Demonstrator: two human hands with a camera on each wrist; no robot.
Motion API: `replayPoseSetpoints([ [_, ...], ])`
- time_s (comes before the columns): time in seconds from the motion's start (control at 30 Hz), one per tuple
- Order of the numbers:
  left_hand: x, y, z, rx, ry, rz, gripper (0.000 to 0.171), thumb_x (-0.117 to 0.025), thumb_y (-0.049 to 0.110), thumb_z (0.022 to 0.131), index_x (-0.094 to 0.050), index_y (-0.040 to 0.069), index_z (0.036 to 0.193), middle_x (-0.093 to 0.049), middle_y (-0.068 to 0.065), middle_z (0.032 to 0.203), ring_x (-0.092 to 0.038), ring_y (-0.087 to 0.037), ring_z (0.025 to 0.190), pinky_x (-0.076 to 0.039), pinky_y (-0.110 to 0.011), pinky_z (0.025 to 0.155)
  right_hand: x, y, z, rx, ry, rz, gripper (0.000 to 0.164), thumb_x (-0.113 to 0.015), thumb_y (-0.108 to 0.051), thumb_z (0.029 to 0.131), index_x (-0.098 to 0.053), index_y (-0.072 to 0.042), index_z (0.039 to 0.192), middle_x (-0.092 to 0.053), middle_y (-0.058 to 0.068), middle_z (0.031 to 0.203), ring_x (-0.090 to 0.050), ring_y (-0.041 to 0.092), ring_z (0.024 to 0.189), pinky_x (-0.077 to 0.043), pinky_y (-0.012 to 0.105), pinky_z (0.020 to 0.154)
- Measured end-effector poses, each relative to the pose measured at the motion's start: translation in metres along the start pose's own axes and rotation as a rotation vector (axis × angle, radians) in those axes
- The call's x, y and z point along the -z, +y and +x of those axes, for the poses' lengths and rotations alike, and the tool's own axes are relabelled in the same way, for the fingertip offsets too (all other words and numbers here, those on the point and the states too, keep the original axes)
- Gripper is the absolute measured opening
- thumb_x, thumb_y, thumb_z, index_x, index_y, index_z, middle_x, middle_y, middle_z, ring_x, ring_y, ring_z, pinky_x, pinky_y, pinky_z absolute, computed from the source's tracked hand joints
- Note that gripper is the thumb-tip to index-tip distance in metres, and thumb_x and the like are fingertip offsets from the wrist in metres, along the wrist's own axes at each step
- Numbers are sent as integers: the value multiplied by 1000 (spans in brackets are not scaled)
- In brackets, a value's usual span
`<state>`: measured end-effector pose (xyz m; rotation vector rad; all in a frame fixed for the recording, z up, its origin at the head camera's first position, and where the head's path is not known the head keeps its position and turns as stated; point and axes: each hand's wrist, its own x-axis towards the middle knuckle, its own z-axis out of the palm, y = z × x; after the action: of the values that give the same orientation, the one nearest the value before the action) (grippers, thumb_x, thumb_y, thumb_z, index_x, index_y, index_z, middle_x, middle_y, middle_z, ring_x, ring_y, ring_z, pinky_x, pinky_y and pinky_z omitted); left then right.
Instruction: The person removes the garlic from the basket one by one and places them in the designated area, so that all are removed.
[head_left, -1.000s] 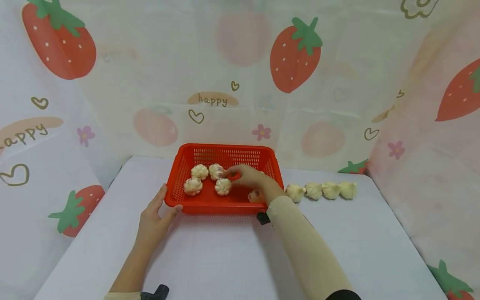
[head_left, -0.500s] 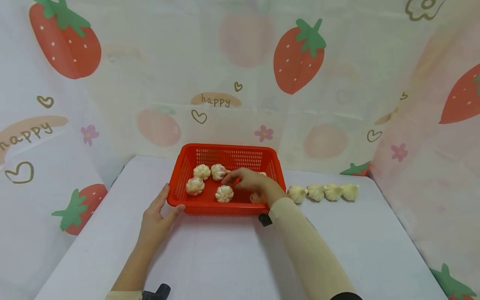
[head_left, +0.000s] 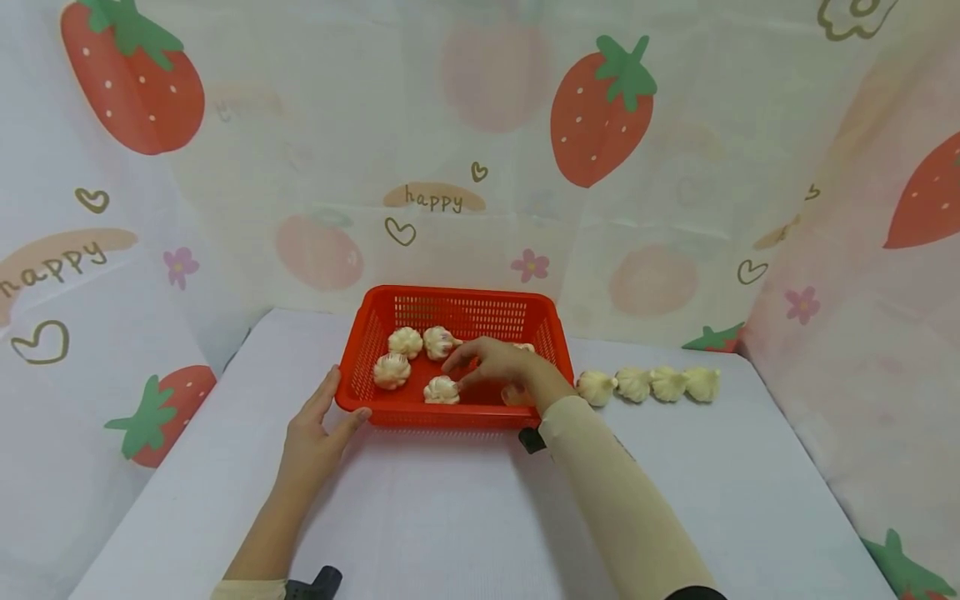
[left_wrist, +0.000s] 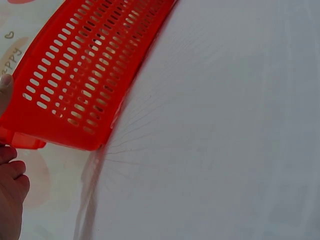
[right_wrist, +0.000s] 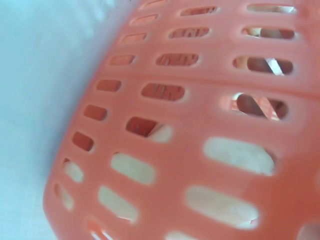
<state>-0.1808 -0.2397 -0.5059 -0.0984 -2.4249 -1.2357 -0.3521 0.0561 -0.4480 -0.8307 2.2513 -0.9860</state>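
A red plastic basket [head_left: 463, 414] with slotted walls stands on the white-covered table. At its front left corner my left hand [head_left: 311, 437] holds the rim, thumb over the front edge and fingers along the side. My right hand [head_left: 495, 364] reaches inside over the right half, its fingers bent and spread apart. One fingertip is right at the edge of a garlic bulb [head_left: 442, 390] near the front wall. Three more bulbs lie to the left and behind, including one garlic bulb [head_left: 392, 371] by the left wall. Another pale bulb [head_left: 525, 347] is partly hidden behind my right hand.
Several garlic bulbs [head_left: 668, 384] stand in a row on the table, right of the basket. A strawberry-printed curtain [head_left: 450, 125] hangs behind the table and along both sides. Slotted basket wall [right_wrist: 200, 115] fills most of the right wrist view.
The bulb by my right fingers has shifted toward the front wall and slightly left, and has tipped. My right hand stays inside the basket; my left hand keeps its hold on the rim.
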Motion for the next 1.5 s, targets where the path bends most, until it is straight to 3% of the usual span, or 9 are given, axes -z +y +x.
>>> replayPoseSetpoints([
  [0.17,0,1,-1,15,-7,-7,87,-80,32,90,-33,14,161,-37,-9,164,-36,-33,151,-38,-58,116,-3,-1,-1,-45,-13,40,26,-80,-23,90,-77,-30,115,-63,-4,129,-50,23,124,-57,34,96],
  [0.33,0,2,-1,12,-6,-13,87,-79,33,91,-33,13,161,-37,-9,164,-36,-33,151,-38,-58,116,-7,-6,-6,-192,-13,299,31,-81,-13,88,-77,-26,116,-60,5,134,-46,28,128,-61,36,93],
  [0.43,1,3,0,11,-5,-8,87,-79,35,90,-33,14,161,-37,-9,164,-36,-33,151,-38,-58,117,-10,-11,-10,-245,-7,390,34,-80,-7,88,-77,-23,118,-60,9,134,-47,30,127,-62,38,91],
  [0.7,1,3,0,7,-5,-10,87,-80,31,90,-33,14,161,-38,-9,164,-36,-33,151,-38,-58,116,-15,-16,-13,-259,-3,357,33,-76,-4,90,-77,-21,118,-64,8,124,-52,29,119,-61,37,92],
  [1.03,1,2,-1,13,-9,-8,87,-80,31,90,-33,14,161,-37,-8,164,-36,-31,151,-38,-56,116,-18,-8,-5,-257,22,265,30,-78,-6,89,-77,-21,115,-66,6,118,-55,26,113,-59,35,95],
  [1.5,2,1,-1,8,-5,-3,87,-80,32,90,-34,15,161,-37,-7,164,-36,-31,151,-38,-57,117,-20,-6,-3,-251,45,217,21,-80,-9,88,-77,-19,106,-66,8,111,-56,26,106,-60,33,88],
])
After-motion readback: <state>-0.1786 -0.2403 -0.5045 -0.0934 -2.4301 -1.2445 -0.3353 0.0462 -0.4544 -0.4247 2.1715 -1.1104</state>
